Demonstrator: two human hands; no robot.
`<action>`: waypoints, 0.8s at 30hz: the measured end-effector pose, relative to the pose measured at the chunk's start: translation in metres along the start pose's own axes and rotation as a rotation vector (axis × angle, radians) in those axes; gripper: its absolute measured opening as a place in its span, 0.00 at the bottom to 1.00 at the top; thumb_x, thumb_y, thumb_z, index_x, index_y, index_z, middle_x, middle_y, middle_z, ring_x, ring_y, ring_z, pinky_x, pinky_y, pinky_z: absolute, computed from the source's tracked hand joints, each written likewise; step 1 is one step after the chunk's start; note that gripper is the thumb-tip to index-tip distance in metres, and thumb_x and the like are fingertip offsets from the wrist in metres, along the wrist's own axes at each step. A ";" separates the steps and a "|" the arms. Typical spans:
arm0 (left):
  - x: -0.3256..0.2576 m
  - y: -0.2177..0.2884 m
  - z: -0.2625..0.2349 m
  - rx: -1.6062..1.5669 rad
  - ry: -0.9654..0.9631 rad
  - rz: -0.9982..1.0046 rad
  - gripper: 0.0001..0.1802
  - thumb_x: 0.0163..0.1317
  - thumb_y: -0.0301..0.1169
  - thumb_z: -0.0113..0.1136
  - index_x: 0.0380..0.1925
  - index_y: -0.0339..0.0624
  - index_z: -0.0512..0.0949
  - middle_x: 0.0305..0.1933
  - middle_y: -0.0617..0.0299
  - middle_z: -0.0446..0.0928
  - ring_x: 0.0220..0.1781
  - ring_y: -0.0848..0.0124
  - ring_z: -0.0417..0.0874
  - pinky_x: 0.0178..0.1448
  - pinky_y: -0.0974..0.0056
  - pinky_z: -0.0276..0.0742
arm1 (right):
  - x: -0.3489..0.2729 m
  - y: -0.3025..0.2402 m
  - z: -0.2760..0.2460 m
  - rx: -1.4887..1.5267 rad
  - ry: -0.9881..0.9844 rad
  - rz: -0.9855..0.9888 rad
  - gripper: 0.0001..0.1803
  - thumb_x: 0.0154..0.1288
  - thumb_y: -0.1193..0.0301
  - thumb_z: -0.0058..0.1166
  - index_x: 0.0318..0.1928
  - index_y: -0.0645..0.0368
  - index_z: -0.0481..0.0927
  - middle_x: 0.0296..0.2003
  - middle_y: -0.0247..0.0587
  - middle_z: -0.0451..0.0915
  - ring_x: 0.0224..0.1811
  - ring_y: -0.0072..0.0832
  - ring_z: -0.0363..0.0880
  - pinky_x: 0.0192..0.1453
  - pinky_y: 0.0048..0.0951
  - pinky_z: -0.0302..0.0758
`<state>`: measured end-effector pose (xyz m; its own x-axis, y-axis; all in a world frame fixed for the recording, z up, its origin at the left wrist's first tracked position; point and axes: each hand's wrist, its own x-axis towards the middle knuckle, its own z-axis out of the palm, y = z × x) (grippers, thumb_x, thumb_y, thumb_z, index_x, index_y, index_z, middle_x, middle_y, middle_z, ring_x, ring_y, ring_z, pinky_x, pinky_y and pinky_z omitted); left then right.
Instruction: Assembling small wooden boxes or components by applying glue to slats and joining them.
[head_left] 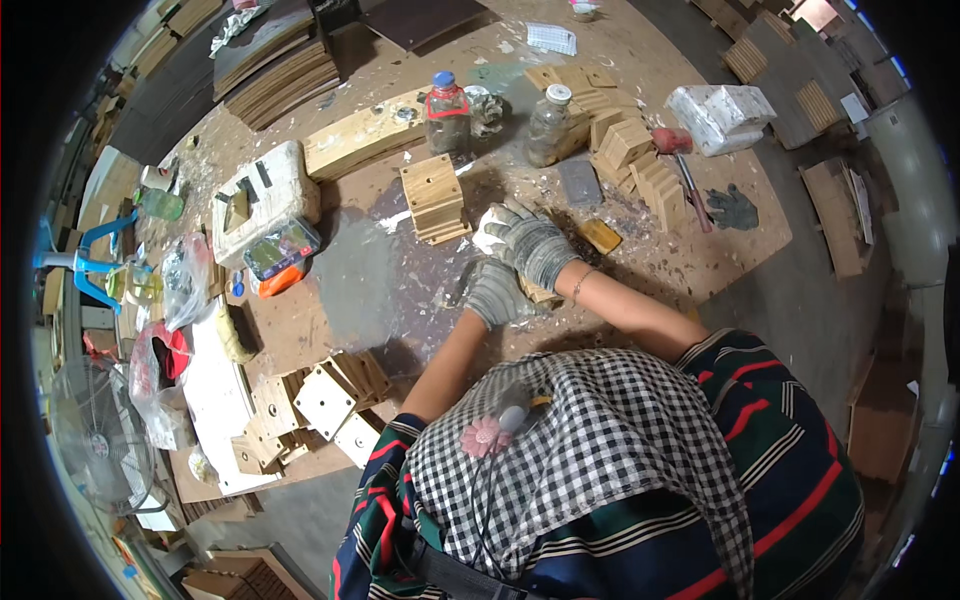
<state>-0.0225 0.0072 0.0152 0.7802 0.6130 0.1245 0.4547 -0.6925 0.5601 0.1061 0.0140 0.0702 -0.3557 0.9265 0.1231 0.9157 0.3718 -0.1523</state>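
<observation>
Both hands wear grey knit gloves and meet at the middle of the workbench. My right hand (535, 247) is closed around a crumpled white rag (487, 232). Just below it, my left hand (496, 290) grips a light wooden block (540, 293), mostly hidden under the gloves. To the left of the hands stands a stack of square wooden blocks (434, 200) with small holes. A yellow-brown flat piece (600, 236) lies right of my right hand, with a dark grey rectangular pad (580, 184) beyond it.
Farther back stand a red-banded bottle (447, 120) and a clear bottle (549, 125). More wooden blocks (625, 145), a red-headed mallet (672, 141) and a dark glove (733, 208) lie right. Loose wooden plates (325, 398) pile up near left, below a phone (282, 248).
</observation>
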 end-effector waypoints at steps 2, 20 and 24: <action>-0.002 -0.004 0.003 -0.028 -0.017 -0.026 0.53 0.41 0.63 0.60 0.62 0.37 0.63 0.67 0.44 0.60 0.69 0.48 0.56 0.72 0.53 0.45 | -0.002 -0.005 -0.001 0.001 -0.040 -0.001 0.20 0.64 0.61 0.44 0.55 0.50 0.75 0.63 0.44 0.65 0.67 0.41 0.58 0.71 0.41 0.53; -0.002 -0.011 0.009 0.017 0.021 0.241 0.38 0.51 0.57 0.56 0.57 0.45 0.71 0.60 0.51 0.69 0.66 0.53 0.62 0.72 0.52 0.48 | -0.053 -0.031 -0.025 -0.090 -0.200 -0.066 0.18 0.61 0.67 0.46 0.51 0.53 0.78 0.58 0.43 0.71 0.64 0.38 0.64 0.70 0.37 0.55; 0.002 -0.026 0.029 0.016 -0.115 0.166 0.41 0.53 0.58 0.51 0.61 0.44 0.64 0.67 0.45 0.59 0.70 0.50 0.55 0.74 0.52 0.43 | -0.066 -0.029 -0.022 -0.040 -0.182 -0.066 0.18 0.60 0.66 0.48 0.50 0.53 0.78 0.57 0.42 0.71 0.63 0.38 0.64 0.70 0.37 0.55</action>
<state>-0.0203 0.0153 -0.0225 0.8884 0.4434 0.1190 0.3220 -0.7866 0.5269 0.1074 -0.0594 0.0882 -0.4396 0.8969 -0.0482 0.8948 0.4327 -0.1098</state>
